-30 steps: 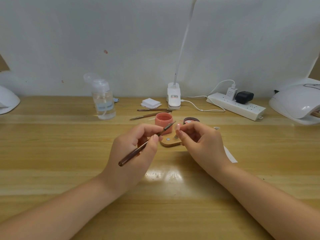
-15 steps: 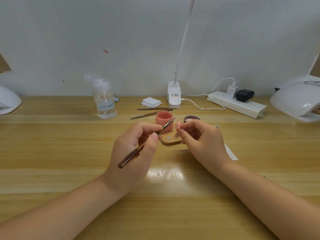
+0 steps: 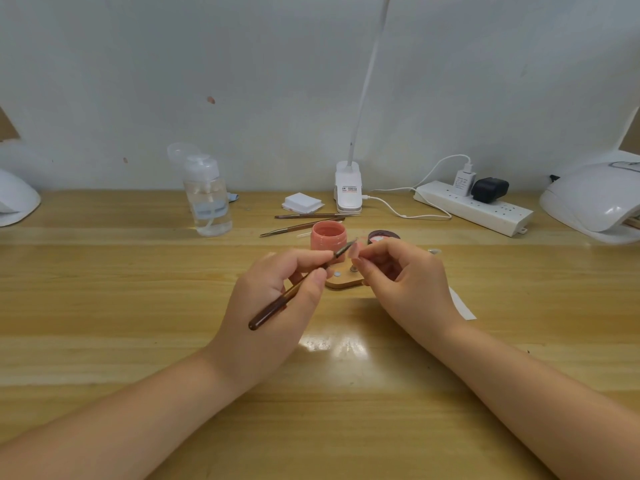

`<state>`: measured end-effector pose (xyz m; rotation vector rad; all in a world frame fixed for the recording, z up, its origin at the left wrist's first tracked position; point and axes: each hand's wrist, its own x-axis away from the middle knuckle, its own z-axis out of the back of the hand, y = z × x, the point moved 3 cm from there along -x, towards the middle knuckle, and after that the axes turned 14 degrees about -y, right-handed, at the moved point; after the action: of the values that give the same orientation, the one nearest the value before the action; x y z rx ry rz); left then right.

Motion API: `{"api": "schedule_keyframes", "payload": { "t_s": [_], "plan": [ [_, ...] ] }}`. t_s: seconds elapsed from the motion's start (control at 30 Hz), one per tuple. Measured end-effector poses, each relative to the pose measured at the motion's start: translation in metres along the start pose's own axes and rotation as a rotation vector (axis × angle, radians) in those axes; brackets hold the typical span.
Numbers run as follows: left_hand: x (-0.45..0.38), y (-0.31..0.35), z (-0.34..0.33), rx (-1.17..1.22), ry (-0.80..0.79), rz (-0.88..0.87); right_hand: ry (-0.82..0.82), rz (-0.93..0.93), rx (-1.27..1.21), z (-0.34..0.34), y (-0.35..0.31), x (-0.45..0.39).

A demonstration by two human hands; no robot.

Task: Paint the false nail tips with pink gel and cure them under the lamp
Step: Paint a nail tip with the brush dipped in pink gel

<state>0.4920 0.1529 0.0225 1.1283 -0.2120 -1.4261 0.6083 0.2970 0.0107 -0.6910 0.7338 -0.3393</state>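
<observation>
Two open jars (image 3: pixel 328 238), pink gel inside, behind hands (image 3: pixel 346 292).

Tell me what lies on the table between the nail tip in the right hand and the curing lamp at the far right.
Little blocks it. From the nail tip pinched by the right hand, the table toward the curing lamp is bare; the power strip sits farther back.

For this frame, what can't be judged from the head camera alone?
- Nail tip: too small to tell how much gel covers it; the right hand pinching it hides its base.
- Brush bristles: too fine to see whether they touch the tip.
- Wooden stand: mostly behind both hands.
- Curing lamp: cut off by the right edge; opening unseen.
- Lid: partly behind the right hand.
</observation>
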Motion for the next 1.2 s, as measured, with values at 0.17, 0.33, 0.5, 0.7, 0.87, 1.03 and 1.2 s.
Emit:
{"api": "schedule_keyframes", "payload": {
  "t_s": [0.17,0.33,0.5,0.7,0.87,1.03,1.2],
  "plan": [
    [0.0036,0.0013,0.0011,-0.006,-0.015,-0.050,0.008,0.025,0.039,-0.0006,-0.0006,0.0001],
    [0.0028,0.0024,0.0018,0.009,0.022,-0.041,0.004,0.035,0.030,-0.0004,0.0009,0.0004],
    [0.0027,0.0000,0.0009,0.002,-0.024,-0.032,-0.010,0.032,0.003,-0.0007,0.0022,-0.0004],
    [0.0023,0.0036,0.0011,0.055,0.028,-0.052,0.014,0.038,-0.022,-0.0010,0.0015,0.0000],
    [0.0028,0.0014,0.0010,0.034,-0.016,-0.037,0.012,0.014,-0.010,-0.0006,0.0039,-0.0006],
    [0.0039,-0.0014,0.0031,0.152,0.042,-0.039,0.005,0.013,-0.037,-0.0011,0.0031,-0.0006],
    [0.0018,-0.0050,-0.0002,0.237,0.020,0.026,-0.010,0.014,-0.065,-0.0014,0.0036,-0.0005]
  ]
}}
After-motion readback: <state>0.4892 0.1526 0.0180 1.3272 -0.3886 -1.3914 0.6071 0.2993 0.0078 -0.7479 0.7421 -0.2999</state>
